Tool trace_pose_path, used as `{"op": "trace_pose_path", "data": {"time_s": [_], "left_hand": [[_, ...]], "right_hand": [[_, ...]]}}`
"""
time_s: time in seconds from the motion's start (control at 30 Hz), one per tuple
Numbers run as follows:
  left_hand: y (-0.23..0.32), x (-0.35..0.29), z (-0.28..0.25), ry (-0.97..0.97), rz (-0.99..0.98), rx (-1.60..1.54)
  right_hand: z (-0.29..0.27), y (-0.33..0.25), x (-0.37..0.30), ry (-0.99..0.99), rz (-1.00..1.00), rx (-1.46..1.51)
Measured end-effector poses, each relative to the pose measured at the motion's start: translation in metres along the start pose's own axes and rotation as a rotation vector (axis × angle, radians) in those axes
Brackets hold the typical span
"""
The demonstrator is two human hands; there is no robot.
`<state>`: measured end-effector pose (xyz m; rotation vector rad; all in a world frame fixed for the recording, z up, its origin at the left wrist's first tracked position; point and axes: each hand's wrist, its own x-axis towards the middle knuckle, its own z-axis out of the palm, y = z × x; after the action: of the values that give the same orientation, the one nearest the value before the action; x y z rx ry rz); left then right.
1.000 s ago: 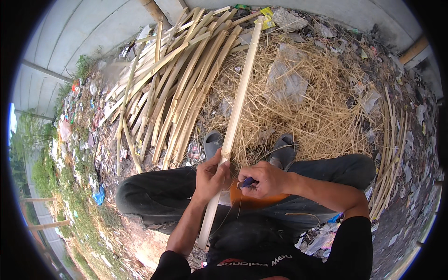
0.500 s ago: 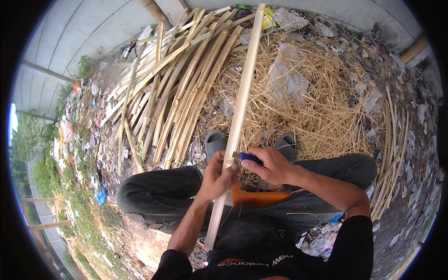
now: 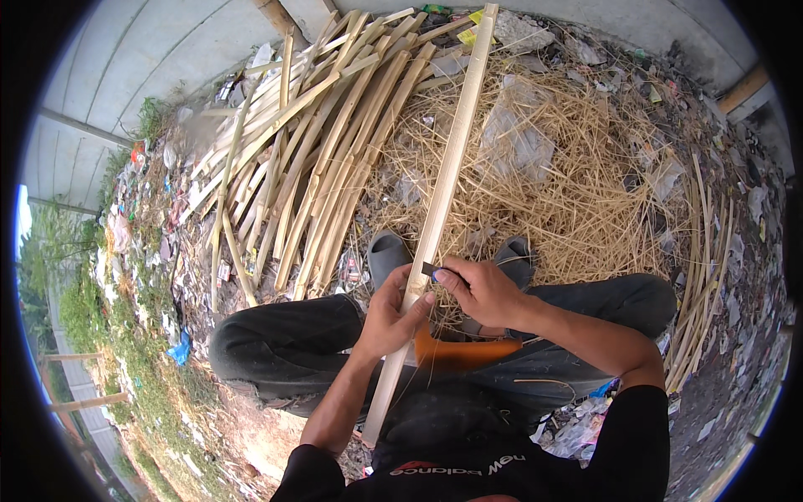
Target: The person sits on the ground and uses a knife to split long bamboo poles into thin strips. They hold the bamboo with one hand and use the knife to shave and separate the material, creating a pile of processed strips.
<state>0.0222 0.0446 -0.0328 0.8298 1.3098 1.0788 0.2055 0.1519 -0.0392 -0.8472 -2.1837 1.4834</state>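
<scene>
A seated person works a long pale split bamboo slat that runs from the lap out over a wide heap of dry yellow straw-like shavings on the ground. To its left lies a stack of similar pale bamboo slats, fanned toward the grey concrete wall; thinner strips curve along the ground's right edge, and litter is scattered along its left edge. An orange object, its kind unclear, rests on the dark trousers between the knees. The left hand is closed round the slat just below the blade, steadying it. The right hand holds in a closed grip a small dark-bladed knife with a bluish handle end, its blade touching the slat's right edge. To shave cleanly, the blade would seem best kept shallow and moving away from the holding fingers, which sit close beneath it. Grey shoes and loose shavings crowd the slat's path.
</scene>
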Motion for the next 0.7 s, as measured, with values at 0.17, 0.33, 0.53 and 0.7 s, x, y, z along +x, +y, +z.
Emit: {"op": "trace_pose_path", "data": {"time_s": [0.17, 0.33, 0.53, 0.7], "left_hand": [[0.0, 0.0, 0.002, -0.006, -0.022, -0.058], [-0.004, 0.0, -0.003, 0.013, -0.035, -0.1], [-0.004, 0.002, -0.004, 0.064, -0.059, 0.078], [-0.001, 0.002, 0.0, 0.098, -0.062, 0.12]], "right_hand": [[0.005, -0.001, -0.005, -0.022, -0.009, -0.062], [0.008, -0.003, -0.007, -0.003, -0.043, -0.052], [0.012, -0.008, -0.014, -0.071, -0.041, -0.168], [0.016, -0.009, -0.017, -0.058, -0.007, -0.198]]}}
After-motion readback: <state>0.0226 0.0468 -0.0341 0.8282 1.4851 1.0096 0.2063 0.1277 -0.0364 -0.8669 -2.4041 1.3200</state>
